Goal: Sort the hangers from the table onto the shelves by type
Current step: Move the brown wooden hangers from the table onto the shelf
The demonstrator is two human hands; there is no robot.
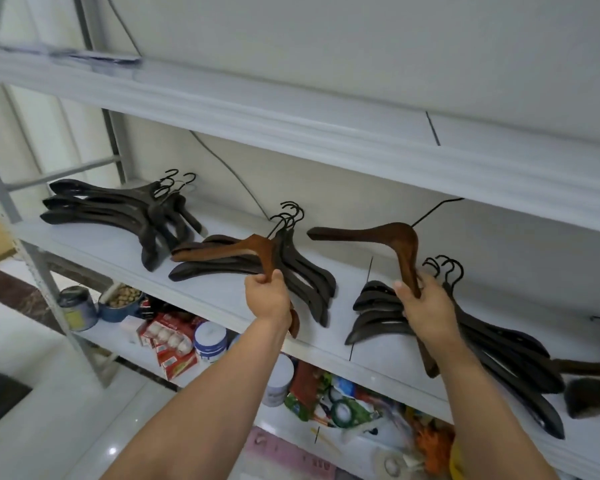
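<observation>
My left hand (269,297) grips a brown wooden hanger (243,249) by one arm, holding it over a pile of dark hangers (305,282) in the middle of the white shelf (94,244). My right hand (425,308) grips a second brown wooden hanger (378,235), raised above another pile of dark hangers (499,355) further right. A third pile of dark hangers (118,209) lies at the shelf's left end. More brown hangers (589,368) rest at the far right edge.
An upper shelf (291,126) overhangs close above the hangers. The lower shelf holds tins (77,308), a white jar (210,341), red boxes (168,341) and tape rolls (342,412). A grey metal upright (25,237) stands at the left. A cable runs down the back wall.
</observation>
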